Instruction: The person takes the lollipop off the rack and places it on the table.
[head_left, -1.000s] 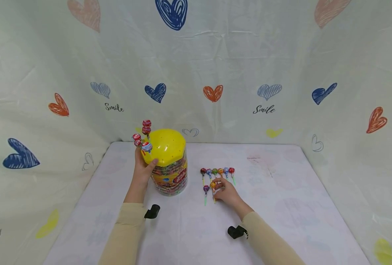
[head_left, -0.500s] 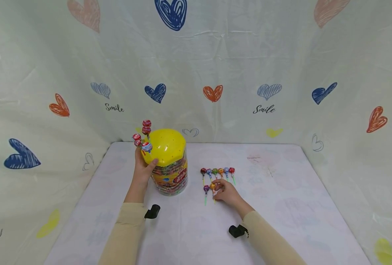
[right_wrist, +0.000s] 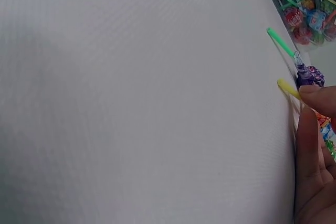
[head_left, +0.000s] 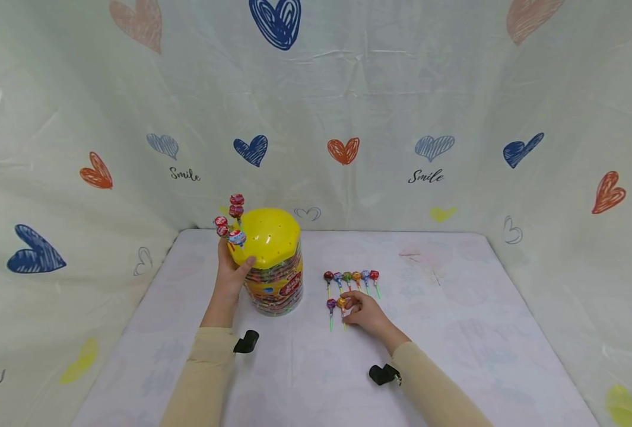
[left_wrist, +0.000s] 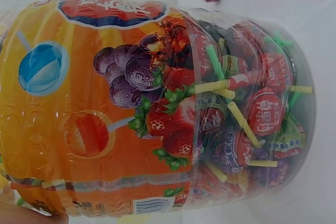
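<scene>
My left hand (head_left: 232,270) grips the rim of a big clear candy jar (head_left: 273,290) with a yellow lid (head_left: 270,237). Its thumb lies on the near side; the other fingers are mostly hidden behind the jar. Several wrapped lollipops (head_left: 236,210) stick up at the lid's left. My right hand (head_left: 368,311) pinches an orange-wrapped lollipop (head_left: 341,303) lying on the table, its yellow stick (right_wrist: 286,88) between thumb and finger in the right wrist view. Just left of it lies a purple lollipop (head_left: 331,303) with a green stick.
Behind the right hand, a row of several lollipops (head_left: 347,276) lies side by side, heads pointing away. The jar is packed with wrapped lollipops (left_wrist: 262,111) in the left wrist view. A white cloth covers the table (head_left: 444,332), and a heart-printed curtain (head_left: 380,95) hangs behind.
The orange lollipop has shifted slightly left, closer beside the purple one, with my right hand at it. My left hand and the jar stay where they were.
</scene>
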Tool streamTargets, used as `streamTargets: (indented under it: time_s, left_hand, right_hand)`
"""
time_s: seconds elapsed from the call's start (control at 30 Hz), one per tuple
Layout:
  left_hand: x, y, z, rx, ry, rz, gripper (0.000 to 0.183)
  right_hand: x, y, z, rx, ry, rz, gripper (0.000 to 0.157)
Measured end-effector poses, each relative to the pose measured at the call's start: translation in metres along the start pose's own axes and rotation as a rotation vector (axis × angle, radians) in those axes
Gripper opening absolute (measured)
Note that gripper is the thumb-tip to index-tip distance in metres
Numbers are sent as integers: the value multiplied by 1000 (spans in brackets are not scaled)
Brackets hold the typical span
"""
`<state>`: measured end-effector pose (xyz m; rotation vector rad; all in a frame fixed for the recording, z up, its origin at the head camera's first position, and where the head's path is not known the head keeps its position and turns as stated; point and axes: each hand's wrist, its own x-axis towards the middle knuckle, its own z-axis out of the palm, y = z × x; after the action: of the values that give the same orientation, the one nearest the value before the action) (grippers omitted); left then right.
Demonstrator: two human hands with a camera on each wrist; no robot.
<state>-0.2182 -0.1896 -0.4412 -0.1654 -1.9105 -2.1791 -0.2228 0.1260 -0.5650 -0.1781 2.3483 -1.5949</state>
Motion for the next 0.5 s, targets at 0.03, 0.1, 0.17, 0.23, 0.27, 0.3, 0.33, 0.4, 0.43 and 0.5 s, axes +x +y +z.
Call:
streamTargets:
  time_s: [0.03, 0.1, 0.17, 0.23, 0.27, 0.3, 0.33, 0.4, 0.43, 0.5]
  left_hand:
    - [0, 0, 0, 3, 2, -1, 72]
    - [0, 1, 0, 9, 3, -2, 72]
    - [0, 1, 0, 16, 5, -6, 72]
    - [0, 1, 0, 17, 7, -11, 73]
    - [0, 2, 0, 19, 10, -15, 73]
    - [0, 2, 1, 20, 13, -20, 74]
    - [0, 2, 1, 23, 16, -24, 75]
    - [0, 2, 1, 26, 24, -33, 75]
    - [-1, 2, 1, 25, 25, -35, 76]
    - [-1, 1, 1, 24, 21, -33, 76]
  right_hand:
    - [0, 0, 0, -1, 1, 2, 53]
    - [0, -1, -1, -4, 1, 0, 52]
    - [0, -2, -1, -5, 2, 2, 52]
    - [0, -2, -1, 1, 2, 6, 53]
    - [0, -2, -2, 1, 0, 5, 54]
    - [0, -1, -2, 2, -3, 4, 54]
    - [1, -1, -2, 3, -7, 6, 55]
    - [0, 0, -3, 2, -17, -1, 55]
    - [-1, 0, -4, -1, -16, -4, 56]
    - [-3, -1, -6, 7, -9, -9, 57]
